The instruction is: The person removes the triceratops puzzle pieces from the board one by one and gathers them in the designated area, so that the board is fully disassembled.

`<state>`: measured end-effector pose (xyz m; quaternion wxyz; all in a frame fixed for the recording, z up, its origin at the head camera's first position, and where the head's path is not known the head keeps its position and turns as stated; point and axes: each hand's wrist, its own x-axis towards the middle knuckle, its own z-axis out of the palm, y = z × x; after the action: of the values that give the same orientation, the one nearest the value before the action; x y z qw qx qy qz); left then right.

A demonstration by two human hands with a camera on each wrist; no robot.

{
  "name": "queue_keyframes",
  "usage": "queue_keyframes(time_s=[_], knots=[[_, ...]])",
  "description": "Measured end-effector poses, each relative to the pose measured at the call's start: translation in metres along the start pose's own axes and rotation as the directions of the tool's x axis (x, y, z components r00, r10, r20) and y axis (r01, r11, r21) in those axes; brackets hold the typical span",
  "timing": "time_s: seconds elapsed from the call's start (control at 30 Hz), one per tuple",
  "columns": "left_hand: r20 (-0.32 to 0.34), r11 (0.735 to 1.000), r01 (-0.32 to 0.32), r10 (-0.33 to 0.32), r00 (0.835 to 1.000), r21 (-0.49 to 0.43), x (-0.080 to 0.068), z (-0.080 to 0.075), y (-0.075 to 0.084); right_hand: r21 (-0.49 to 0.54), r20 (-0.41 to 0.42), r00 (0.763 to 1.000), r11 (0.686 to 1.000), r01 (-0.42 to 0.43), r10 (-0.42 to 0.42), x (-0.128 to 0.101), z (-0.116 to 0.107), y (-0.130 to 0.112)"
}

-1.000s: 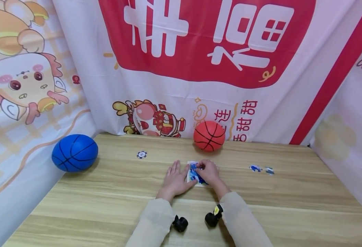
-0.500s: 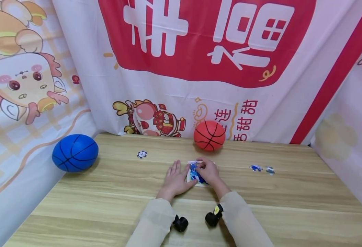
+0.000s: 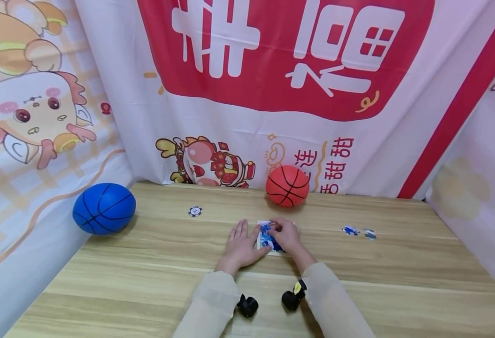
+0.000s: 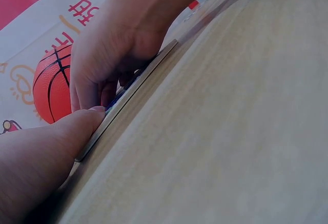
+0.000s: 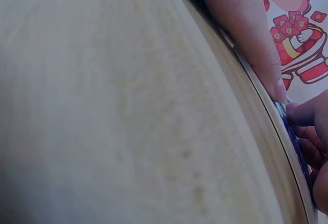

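Note:
A small jigsaw puzzle board (image 3: 276, 254) with a white border and blue picture lies between the two hands. My left hand (image 3: 240, 248) rests flat along its left side, fingers straight and spread, with the thumb (image 4: 82, 126) pressing on the near part. From the right, my right hand (image 3: 288, 237) bends over the upper part, thumb and curled fingers pinching at a blue puzzle piece there. That piece is mostly hidden by the fingertips. The right wrist view catches the right fingers (image 5: 307, 116) close on the blue surface, beside the left thumb (image 5: 274, 80).
Two loose puzzle pieces (image 3: 350, 230) lie to the right on the wooden table (image 3: 146, 291). An orange-red toy basketball (image 3: 287, 186) stands behind the board, a blue one (image 3: 104, 209) at the far left. A round chip-like disc (image 3: 195, 211) lies back left. Printed curtains (image 3: 218, 112) enclose the table.
The right fingers shift slightly over the upper part of the board. The left hand keeps its place, and the loose pieces and balls stay where they were.

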<state>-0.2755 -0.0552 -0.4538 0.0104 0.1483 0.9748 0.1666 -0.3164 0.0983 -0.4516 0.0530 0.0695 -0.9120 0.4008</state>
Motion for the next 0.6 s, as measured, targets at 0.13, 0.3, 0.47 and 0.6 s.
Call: queue_keyframes(time_s=[0.13, 0.3, 0.47, 0.6], knots=[[-0.001, 1.000, -0.001, 0.001, 1.000, 0.007, 0.001, 0.001, -0.001, 0.070, 0.003, 1.000, 0.997, -0.010, 0.010, -0.001, -0.001, 0.001], [0.003, 1.000, 0.004, -0.005, 1.000, 0.004, 0.001, 0.001, -0.001, 0.186, 0.007, 1.000, 0.983, -0.012, 0.011, 0.000, -0.008, 0.004], [0.006, 1.000, 0.008, -0.008, 1.000, -0.007, 0.001, 0.002, -0.001, 0.209, 0.049, 0.998, 0.977, -0.050, 0.041, 0.001, -0.021, 0.007], [0.005, 1.000, 0.014, -0.014, 1.000, -0.007, 0.000, 0.001, 0.000, 0.215, 0.060, 0.998, 0.976, -0.041, 0.029, 0.002, -0.031, 0.011]])
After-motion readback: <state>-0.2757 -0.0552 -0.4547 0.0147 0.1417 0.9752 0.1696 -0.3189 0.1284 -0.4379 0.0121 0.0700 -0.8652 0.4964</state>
